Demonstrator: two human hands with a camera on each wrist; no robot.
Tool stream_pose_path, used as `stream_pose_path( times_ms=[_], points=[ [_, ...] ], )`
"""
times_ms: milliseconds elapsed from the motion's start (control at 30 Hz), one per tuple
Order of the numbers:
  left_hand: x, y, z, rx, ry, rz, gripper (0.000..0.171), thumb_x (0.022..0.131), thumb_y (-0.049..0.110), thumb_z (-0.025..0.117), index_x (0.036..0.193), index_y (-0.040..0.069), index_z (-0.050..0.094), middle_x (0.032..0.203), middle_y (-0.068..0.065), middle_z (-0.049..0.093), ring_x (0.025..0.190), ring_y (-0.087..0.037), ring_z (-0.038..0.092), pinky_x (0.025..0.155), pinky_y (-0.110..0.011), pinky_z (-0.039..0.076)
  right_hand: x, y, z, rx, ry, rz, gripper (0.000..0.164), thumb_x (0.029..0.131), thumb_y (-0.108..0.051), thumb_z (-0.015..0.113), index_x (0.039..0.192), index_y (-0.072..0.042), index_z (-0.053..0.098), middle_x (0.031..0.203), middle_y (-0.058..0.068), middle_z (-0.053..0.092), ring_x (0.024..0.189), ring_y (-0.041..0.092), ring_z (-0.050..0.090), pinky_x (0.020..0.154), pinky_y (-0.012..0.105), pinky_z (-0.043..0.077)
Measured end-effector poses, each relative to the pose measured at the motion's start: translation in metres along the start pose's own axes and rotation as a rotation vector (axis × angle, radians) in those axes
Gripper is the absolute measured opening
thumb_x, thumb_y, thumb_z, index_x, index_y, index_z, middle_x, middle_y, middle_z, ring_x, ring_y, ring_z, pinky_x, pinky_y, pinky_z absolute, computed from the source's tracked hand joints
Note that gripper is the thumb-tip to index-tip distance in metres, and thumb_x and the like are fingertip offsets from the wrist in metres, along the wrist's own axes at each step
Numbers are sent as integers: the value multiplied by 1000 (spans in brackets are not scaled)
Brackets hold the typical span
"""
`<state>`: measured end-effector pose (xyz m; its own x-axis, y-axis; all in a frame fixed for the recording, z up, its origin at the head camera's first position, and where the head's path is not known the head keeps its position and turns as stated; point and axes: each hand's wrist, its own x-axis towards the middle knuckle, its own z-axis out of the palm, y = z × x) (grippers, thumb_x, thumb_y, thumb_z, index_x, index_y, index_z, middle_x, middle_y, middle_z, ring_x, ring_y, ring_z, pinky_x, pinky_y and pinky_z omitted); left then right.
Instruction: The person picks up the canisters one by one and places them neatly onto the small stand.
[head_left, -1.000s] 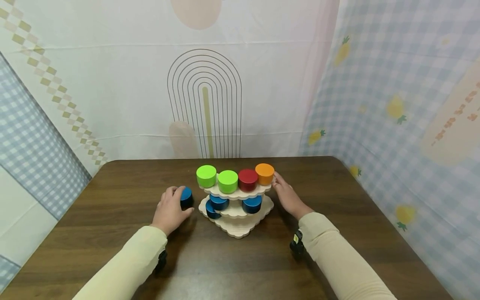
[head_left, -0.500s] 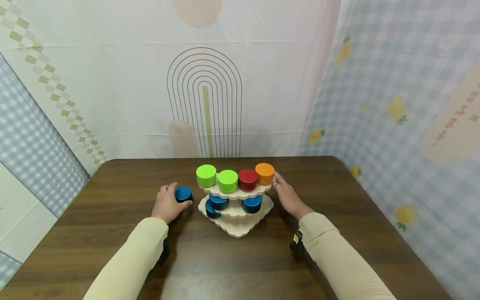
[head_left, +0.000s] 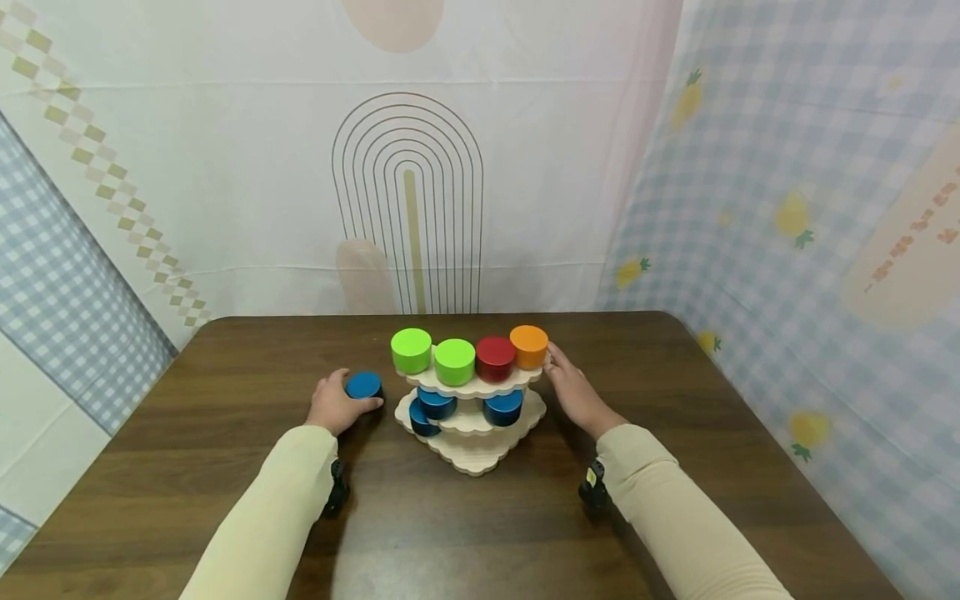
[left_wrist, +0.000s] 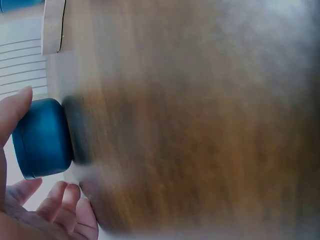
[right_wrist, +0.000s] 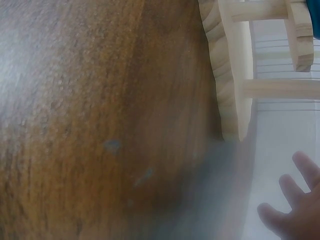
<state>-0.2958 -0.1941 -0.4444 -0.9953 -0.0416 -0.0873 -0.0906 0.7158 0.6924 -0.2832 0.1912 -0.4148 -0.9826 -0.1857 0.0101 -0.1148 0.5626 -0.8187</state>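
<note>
A small round blue tin [head_left: 364,384] is between the thumb and fingers of my left hand [head_left: 336,403], left of a tiered wooden stand [head_left: 474,457]. In the left wrist view the thumb lies along one side of the blue tin [left_wrist: 44,139], close over its dark reflection on the table. My right hand [head_left: 576,392] touches the right end of the stand's top tier, its fingertips partly hidden beside an orange tin [head_left: 529,347]. Spread, fairly straight fingers [right_wrist: 291,192] show in the right wrist view. Two green tins [head_left: 454,362] and a red one [head_left: 496,359] share that tier.
Several blue tins [head_left: 503,408] sit on the stand's lower tiers, partly covered by the top one. The stand is on a dark wooden table [head_left: 465,533]. A patterned cloth [head_left: 525,183] hangs behind the table's far edge.
My left hand has shifted slightly left and away from me along with the blue tin, and more of the tin's top shows. The right hand stays at the stand.
</note>
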Motion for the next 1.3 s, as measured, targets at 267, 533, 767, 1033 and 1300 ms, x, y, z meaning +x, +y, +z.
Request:
stream_pose_path(
  times_ms=[267, 533, 767, 1033, 1300],
  points=[
    [0, 2, 3, 31, -8, 21, 77, 84, 29, 71, 140, -10, 35, 136, -35, 38, 124, -53, 35, 101, -62, 34, 1, 1, 1, 6, 7, -5, 56, 105, -35, 23, 157, -18, 10, 160, 10, 16, 145, 33, 17, 114, 58, 15],
    [0, 2, 4, 28, -4, 16, 74, 85, 28, 70, 139, -11, 35, 135, -36, 39, 124, -53, 36, 101, -62, 35, 1, 0, 1, -4, 7, -2, 56, 104, -37, 22, 157, -19, 10, 160, 10, 18, 145, 34, 18, 114, 59, 15],
    [-3, 5, 4, 7, 7, 25, 73, 84, 26, 71, 137, -12, 36, 133, -36, 40, 123, -50, 40, 102, -61, 35, 1, 1, 1, -5, 10, -6, 57, 104, -39, 22, 157, -18, 10, 160, 10, 16, 145, 33, 17, 114, 59, 15],
    [-8, 3, -1, -3, 19, 37, 73, 84, 27, 71, 136, -12, 37, 132, -36, 40, 123, -49, 40, 101, -61, 36, 1, 1, 2, 3, 2, -1, 58, 104, -39, 22, 157, -18, 9, 161, 9, 15, 146, 33, 17, 114, 58, 15],
    [-24, 10, -7, 0, 2, 97, 72, 83, 25, 74, 134, -13, 39, 130, -34, 41, 120, -47, 42, 100, -61, 37, 1, -1, 1, 5, 7, 7, 57, 104, -37, 22, 157, -18, 9, 161, 9, 15, 146, 33, 17, 114, 57, 15]
  ],
)
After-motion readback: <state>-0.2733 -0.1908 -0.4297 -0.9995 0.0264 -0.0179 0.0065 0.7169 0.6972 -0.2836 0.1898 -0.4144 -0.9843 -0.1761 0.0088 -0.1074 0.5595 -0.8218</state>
